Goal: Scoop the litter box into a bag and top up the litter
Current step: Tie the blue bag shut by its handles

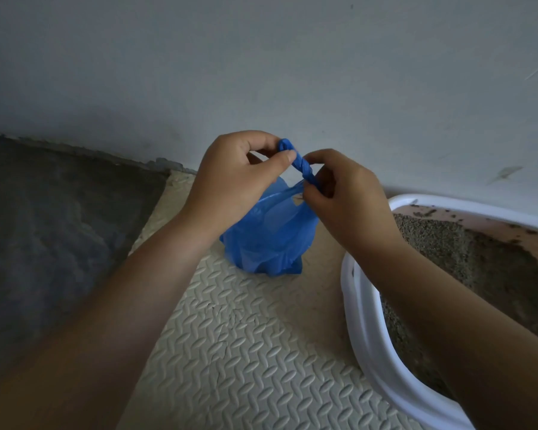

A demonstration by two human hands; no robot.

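A blue plastic bag (267, 237) stands on the cream foam mat (249, 342) near the wall, its bottom bulging. The bag's top is twisted into a rope between my hands. My left hand (230, 178) pinches the upper end of the twist with thumb and fingers. My right hand (339, 193) grips the lower end, just above the bag's body. To the right sits the white litter box (367, 342), holding grey-brown litter (479, 274) with a dip in its surface. My right forearm crosses over the box's near rim.
A grey painted wall (261, 72) rises directly behind the bag. Bare dark concrete floor (50, 231) lies to the left of the mat. Litter specks cling to the box's pinkish inner wall (510, 225) at the back right.
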